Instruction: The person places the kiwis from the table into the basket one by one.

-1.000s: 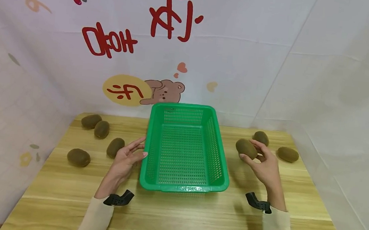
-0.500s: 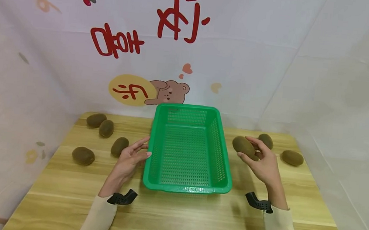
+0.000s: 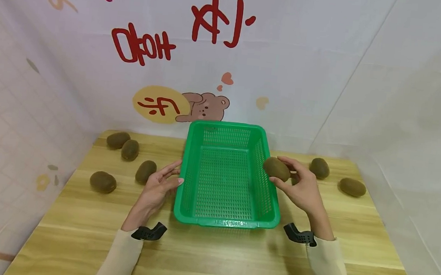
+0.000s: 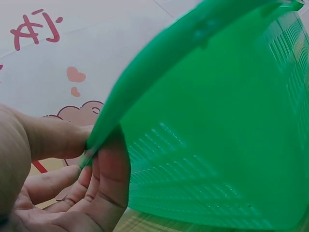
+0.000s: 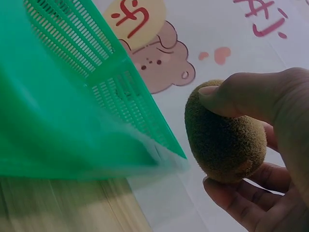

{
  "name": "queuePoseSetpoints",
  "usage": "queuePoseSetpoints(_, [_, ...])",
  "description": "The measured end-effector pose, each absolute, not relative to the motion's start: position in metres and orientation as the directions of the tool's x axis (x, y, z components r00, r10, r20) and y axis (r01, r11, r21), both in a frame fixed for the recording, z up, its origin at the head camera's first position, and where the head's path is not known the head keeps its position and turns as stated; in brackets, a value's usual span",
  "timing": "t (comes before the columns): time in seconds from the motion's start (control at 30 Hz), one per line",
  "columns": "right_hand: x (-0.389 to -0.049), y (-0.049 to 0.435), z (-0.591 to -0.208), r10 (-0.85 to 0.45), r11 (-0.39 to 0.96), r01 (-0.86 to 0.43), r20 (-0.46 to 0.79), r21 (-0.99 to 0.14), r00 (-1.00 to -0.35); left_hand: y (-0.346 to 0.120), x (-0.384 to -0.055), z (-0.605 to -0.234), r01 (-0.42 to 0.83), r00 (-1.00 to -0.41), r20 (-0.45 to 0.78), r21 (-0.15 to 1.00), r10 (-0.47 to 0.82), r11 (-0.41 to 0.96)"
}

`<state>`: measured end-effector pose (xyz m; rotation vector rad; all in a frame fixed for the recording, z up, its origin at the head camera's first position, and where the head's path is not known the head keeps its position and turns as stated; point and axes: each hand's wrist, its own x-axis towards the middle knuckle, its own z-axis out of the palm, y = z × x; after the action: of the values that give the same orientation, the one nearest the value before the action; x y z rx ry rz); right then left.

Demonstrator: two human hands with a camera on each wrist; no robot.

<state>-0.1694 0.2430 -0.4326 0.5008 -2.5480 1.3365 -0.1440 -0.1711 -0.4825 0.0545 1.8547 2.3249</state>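
A brown kiwi (image 3: 275, 168) is held between the thumb and fingertips of my right hand (image 3: 300, 187), up at the right rim of the green plastic basket. The right wrist view shows the same kiwi (image 5: 222, 135) apart from the basket wall, thumb on one side and fingers on the other. My left hand (image 3: 158, 188) pinches the left rim of the basket (image 3: 226, 223); in the left wrist view the rim (image 4: 108, 113) passes between thumb and fingers. Only the mesh bottom shows inside the basket.
Several kiwis lie on the wooden table (image 3: 208, 260) left of the basket, the nearest kiwi (image 3: 146, 172) close to my left hand. To the right lie a kiwi (image 3: 319, 168) and another kiwi (image 3: 352, 187). A printed white curtain (image 3: 291, 64) stands behind the table.
My right hand has moved left with the kiwi, from beside the basket to its right rim. The left hand keeps its hold on the rim. The head view has shifted slightly.
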Motion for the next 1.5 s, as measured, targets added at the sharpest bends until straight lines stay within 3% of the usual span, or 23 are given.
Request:
queuePoseSetpoints(0.7, [-0.174,0.207,-0.424,-0.347,0.541,-0.467,0.320,-0.699,-0.882,-0.167,-0.144,-0.482,-0.106,-0.989,-0.070,0.952,0.133,-0.289])
queuePoseSetpoints(1.5, [-0.171,0.211,-0.422,-0.348,0.524,-0.474,0.330,-0.708,-0.878,-0.162,-0.143,-0.480,-0.087,-0.994,-0.069,0.969,0.083,-0.232])
